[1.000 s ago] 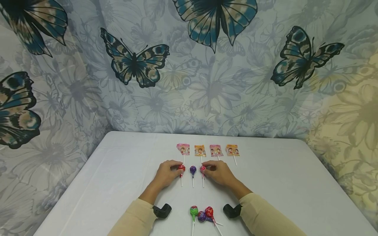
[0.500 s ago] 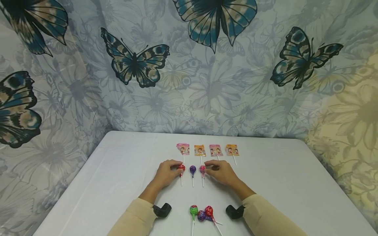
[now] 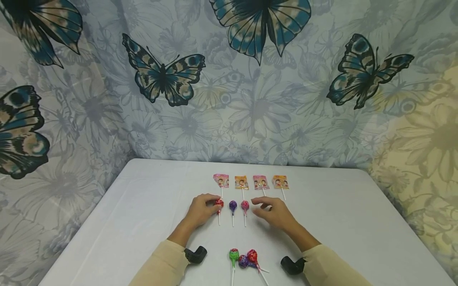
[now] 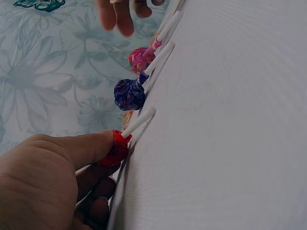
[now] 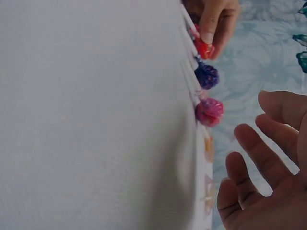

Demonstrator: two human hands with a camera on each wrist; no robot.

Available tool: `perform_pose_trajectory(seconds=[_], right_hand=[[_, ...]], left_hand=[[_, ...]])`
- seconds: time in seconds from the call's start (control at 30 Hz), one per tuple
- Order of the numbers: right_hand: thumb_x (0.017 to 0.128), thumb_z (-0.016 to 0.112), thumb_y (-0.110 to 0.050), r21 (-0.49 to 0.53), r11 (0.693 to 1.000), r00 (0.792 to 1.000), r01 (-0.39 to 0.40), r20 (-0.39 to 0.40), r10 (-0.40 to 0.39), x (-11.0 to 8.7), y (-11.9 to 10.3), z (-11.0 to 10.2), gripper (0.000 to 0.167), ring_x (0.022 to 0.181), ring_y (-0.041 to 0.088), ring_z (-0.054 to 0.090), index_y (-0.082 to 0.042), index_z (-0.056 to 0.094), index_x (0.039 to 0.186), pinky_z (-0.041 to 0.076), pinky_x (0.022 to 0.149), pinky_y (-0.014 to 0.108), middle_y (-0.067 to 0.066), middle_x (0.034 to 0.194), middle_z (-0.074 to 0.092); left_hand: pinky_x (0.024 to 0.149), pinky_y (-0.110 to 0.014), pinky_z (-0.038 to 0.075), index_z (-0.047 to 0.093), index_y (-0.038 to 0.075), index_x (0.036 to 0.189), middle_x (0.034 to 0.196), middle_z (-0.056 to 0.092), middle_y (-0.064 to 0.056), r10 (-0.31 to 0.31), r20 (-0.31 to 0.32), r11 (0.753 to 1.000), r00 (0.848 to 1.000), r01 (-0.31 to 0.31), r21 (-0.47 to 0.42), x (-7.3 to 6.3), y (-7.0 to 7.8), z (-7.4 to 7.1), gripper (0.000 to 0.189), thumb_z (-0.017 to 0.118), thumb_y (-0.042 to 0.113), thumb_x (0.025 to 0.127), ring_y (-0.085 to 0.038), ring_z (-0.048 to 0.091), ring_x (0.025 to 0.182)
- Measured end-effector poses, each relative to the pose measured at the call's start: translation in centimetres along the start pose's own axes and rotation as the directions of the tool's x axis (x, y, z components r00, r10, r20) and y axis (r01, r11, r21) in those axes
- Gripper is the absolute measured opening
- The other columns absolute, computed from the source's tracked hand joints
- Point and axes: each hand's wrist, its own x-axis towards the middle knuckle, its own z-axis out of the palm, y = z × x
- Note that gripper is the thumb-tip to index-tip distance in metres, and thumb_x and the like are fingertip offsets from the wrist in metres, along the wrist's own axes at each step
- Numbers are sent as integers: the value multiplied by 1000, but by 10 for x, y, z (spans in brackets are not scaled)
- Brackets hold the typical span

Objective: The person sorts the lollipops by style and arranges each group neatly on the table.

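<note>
My left hand [image 3: 201, 208] pinches the head of a red lollipop [image 4: 115, 152], whose white stick points toward me on the table. To its right lie a purple lollipop [image 3: 233, 205] and a pink lollipop [image 3: 245, 205], sticks also toward me, making a row. Just right of the pink one, my right hand [image 3: 274, 212] hovers with thumb and fingers spread and nothing between them. In the right wrist view its fingers [image 5: 259, 148] stand apart from the pink head.
Behind the row lie flat-wrapped lollipops in pink [image 3: 221, 180] and orange [image 3: 280, 182] wrappers. Nearer me are a green lollipop [image 3: 234, 255], a red one [image 3: 252, 256] and a purple one [image 3: 243, 261] bunched together. A butterfly-patterned cloth wall stands behind the white table [image 3: 161, 178].
My right hand has let go of the pink lollipop and drawn back to the right, its fingers spreading. My left hand stays on the red lollipop.
</note>
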Motion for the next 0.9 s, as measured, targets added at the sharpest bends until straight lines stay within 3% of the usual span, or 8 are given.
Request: perform_pose_trajectory(seconds=[0.33,0.9], right_hand=[[85,75,-18,25,998,998,63,4,-63,-22,-10,-8,25,89,18,59,-9,73,109,50,67,30,-3,105,70],[85,75,-19,58,998,998,14,56,-18,-66,-34,-7,26,94,27,58,-15,73,110,48,75,35,-7,107,68]], left_hand=[[96,-47,43,73,8,110,110,68,-6,-1,-2,1000,1000,1,12,-1,1,0,28,77,12,83,-29,58,110],[95,-46,43,73,7,109,110,68,-7,8,-8,1000,1000,-8,6,-1,3,-1,27,77,12,82,-29,58,109]])
